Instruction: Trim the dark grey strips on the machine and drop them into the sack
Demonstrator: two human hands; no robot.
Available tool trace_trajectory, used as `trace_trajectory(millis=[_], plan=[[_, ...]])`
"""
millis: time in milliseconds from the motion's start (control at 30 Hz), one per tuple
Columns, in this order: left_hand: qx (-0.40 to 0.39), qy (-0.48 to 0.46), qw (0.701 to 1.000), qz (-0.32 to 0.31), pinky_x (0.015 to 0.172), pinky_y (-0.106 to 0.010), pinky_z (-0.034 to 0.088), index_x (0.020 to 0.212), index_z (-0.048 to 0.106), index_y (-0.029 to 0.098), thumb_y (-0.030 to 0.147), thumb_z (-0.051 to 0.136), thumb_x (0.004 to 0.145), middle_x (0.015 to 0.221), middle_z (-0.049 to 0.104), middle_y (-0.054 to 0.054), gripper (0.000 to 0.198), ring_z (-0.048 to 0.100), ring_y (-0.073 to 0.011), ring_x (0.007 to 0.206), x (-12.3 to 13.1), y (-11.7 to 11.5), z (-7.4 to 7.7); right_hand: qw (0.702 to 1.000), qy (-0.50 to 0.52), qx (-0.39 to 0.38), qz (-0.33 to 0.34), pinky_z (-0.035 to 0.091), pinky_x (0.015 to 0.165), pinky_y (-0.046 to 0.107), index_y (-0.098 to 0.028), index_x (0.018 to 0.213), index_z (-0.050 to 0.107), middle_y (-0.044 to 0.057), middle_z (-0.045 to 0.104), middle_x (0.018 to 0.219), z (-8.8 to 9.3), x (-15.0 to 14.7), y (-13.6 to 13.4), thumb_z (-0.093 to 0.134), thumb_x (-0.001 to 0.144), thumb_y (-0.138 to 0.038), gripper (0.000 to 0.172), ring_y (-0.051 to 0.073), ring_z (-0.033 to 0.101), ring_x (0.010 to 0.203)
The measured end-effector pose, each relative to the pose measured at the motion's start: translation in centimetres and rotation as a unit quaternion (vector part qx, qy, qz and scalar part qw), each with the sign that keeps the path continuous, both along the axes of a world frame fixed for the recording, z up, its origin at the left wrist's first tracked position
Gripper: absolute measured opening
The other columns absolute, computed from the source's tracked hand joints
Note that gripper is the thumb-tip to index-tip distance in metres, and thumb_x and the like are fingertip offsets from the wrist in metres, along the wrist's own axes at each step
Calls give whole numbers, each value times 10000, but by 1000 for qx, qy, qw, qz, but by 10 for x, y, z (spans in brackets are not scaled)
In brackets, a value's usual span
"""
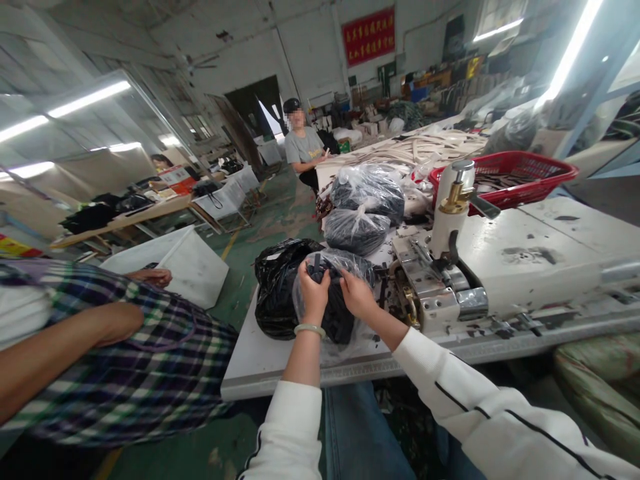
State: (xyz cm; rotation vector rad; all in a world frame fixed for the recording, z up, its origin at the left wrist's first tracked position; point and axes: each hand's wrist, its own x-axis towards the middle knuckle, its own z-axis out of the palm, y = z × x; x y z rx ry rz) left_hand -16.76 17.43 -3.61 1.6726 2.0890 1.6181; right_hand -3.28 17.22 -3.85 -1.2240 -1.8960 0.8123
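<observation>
White sleeves (pixel 285 427) on both arms, reaching forward. Left hand (pixel 314 295), with pale bangle (pixel 309 330) at the wrist, and right hand (pixel 357 295): both half-closed, gripping a clear plastic bag (pixel 305 300) of black strips (pixel 336 320). Bag lay on a white table (pixel 260 367), touching a black plastic bag (pixel 280 287). Co-worker in a plaid shirt (pixel 125 353) at left. Farther along: two tied clear bags (pixel 367 190) of dark pieces, white sewing machine (pixel 450 267), red basket (pixel 505 177) of dark strips. Beyond: seated person (pixel 303 143), green floor (pixel 270 213), red banner (pixel 369 35) on the far wall.
</observation>
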Motion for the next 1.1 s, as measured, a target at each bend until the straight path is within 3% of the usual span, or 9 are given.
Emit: trace_trajectory(millis=[167,333,500,667,767,867,933,1033,1100], plan=[[-49,-4,998,34,940,-487,449,1222,450,143,343,660,759,1181,624,-224,546,585,-352,1137,8,-4,-13,999,12,-38,-15,451,905,319,-92,1154,618,171,692,1081,-9,-1,-7,368,964,-206,334,241,646,1035],[-68,-2,995,74,904,-481,462,1212,456,90,404,522,853,1134,637,-258,482,604,-367,1101,15,-5,-18,996,51,-59,-45,466,831,289,-126,1043,650,131,707,992,-9,0,-9,335,973,-229,340,213,657,950],[-72,11,993,95,917,-445,458,1262,414,47,357,432,907,1174,616,-276,472,590,-339,1139,13,4,-10,991,90,-63,-73,459,802,265,-146,1064,633,99,695,1023,-8,10,-9,298,968,-233,359,193,637,958],[-92,48,993,59,894,-414,475,1197,503,97,242,564,835,1123,659,-217,394,627,-318,1076,5,21,5,992,86,-70,-61,437,702,261,-163,838,645,71,681,800,-8,17,-9,388,941,-249,290,192,623,768],[-78,70,993,53,964,-383,436,1251,473,110,238,607,816,1231,610,-206,473,569,-289,1170,10,17,8,992,83,-77,-51,436,726,275,-156,769,642,87,679,769,-10,13,-9,447,909,-208,246,203,624,764],[-53,80,991,89,1047,-414,355,1364,342,83,286,599,832,1356,494,-240,625,455,-297,1282,23,2,-1,991,93,-83,-50,448,798,301,-140,846,671,121,704,853,-13,7,-13,446,904,-189,238,225,646,855],[-43,76,988,129,1065,-465,314,1399,262,51,324,595,836,1372,440,-276,708,399,-330,1309,32,-9,-10,989,108,-83,-61,437,893,328,-108,1020,666,165,694,1033,-15,4,-18,406,917,-192,293,242,632,1002],[-38,65,979,192,1051,-539,285,1405,213,27,379,593,833,1359,394,-313,771,349,-379,1317,44,-19,-20,984,139,-73,-81,373,1028,339,-74,1338,487,182,542,1346,-19,2,-27,315,944,-210,451,225,518,1234],[-40,63,973,218,1030,-568,287,1387,239,15,421,576,839,1321,408,-320,761,354,-400,1297,49,-22,-24,978,182,-64,-85,349,1066,343,-85,1422,385,161,462,1430,-21,2,-30,290,948,-233,506,210,457,1299]])
